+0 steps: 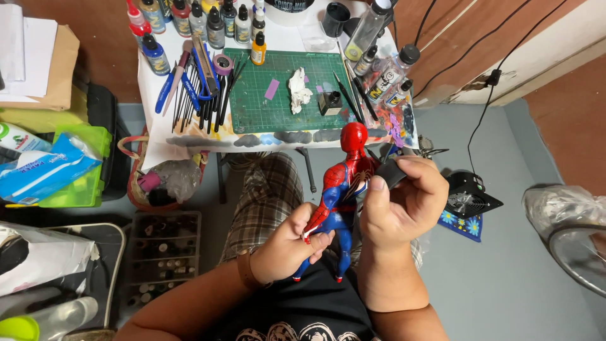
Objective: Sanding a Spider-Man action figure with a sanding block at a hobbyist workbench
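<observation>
Below the green cutting mat [284,88], over the lap, a red-and-blue toy figure [341,189] stands upright — light, rigid plastic with thin jointed limbs, probably best gripped by the torso. The left hand [287,249] pinches its arm; the right hand [404,199] closes around a small dark piece [390,173] at its shoulder.

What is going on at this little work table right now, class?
A seated person holds a red and blue action figure over their lap. The left hand grips the figure's arm, while the right hand holds a dark grey piece against its back. Ahead, on the small table, lie a green cutting mat, a row of paint bottles, brushes and tools, and a crumpled white tissue.
</observation>
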